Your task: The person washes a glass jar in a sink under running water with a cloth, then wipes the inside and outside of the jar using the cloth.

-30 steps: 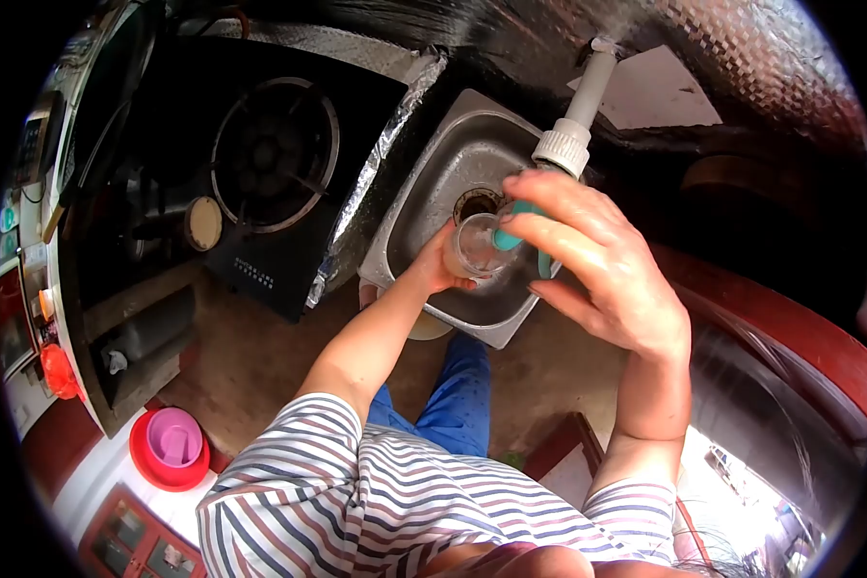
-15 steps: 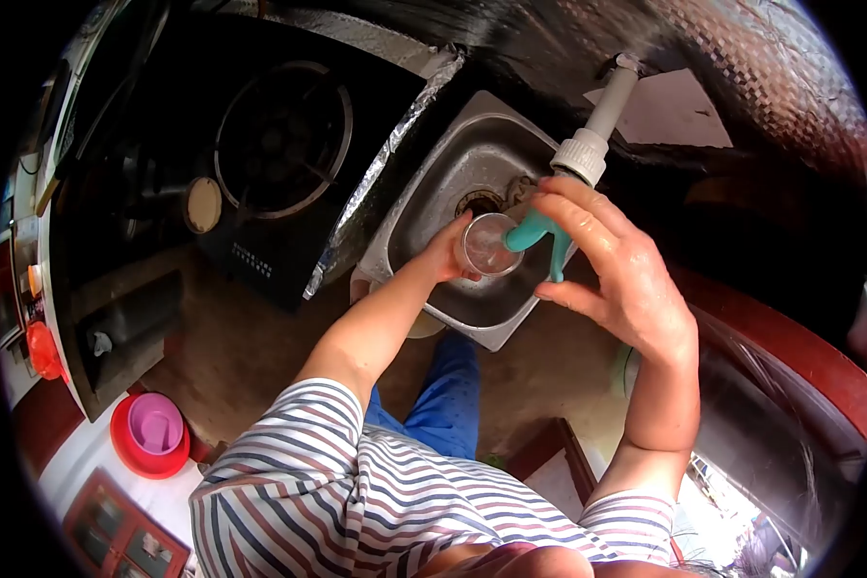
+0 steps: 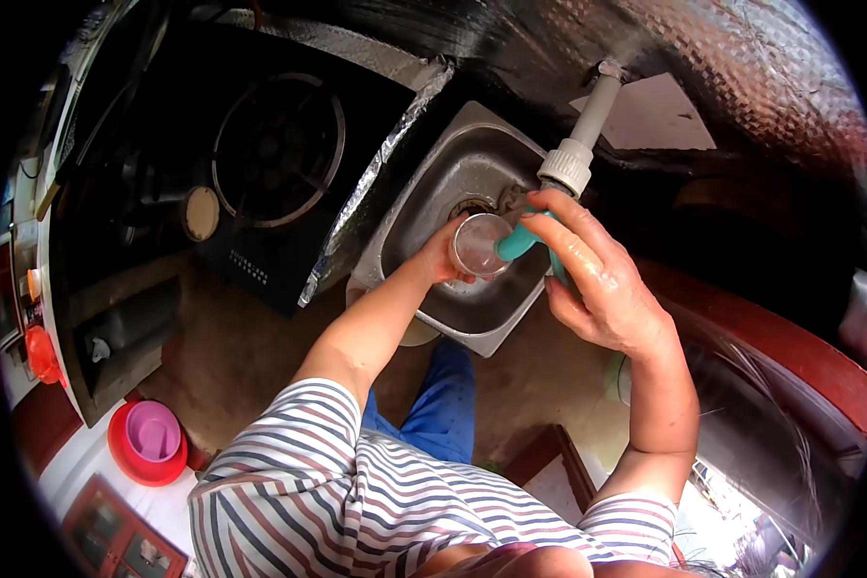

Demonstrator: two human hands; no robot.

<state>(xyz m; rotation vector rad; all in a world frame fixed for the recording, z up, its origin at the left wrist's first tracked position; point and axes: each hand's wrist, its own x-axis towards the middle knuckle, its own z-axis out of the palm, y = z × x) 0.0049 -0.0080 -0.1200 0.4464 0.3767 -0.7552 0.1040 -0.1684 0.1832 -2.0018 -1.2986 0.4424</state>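
Note:
Over the metal sink [image 3: 433,183], my left hand [image 3: 443,252] is wrapped round a clear cup [image 3: 480,247], its mouth facing up. A teal handled tool [image 3: 518,243] reaches with its rounded end to the cup's rim; whether it touches the inside is unclear. My right hand [image 3: 597,279] has its fingers and thumb closed on the teal tool, just right of the cup. Behind the fingers hangs a white pipe with a ribbed collar [image 3: 566,166]. The drain [image 3: 474,206] shows just beyond the cup.
To the left is a black gas stove [image 3: 277,149] with foil [image 3: 380,169] along its edge. A round-topped item [image 3: 201,213] stands by the burner. Pink and red basins [image 3: 154,431] are at lower left. A red edge [image 3: 790,337] runs along the right.
The fingers of my right hand have closed in on the teal tool, after being spread wider half a second ago. The cup stays in my left hand. The view has shifted slightly.

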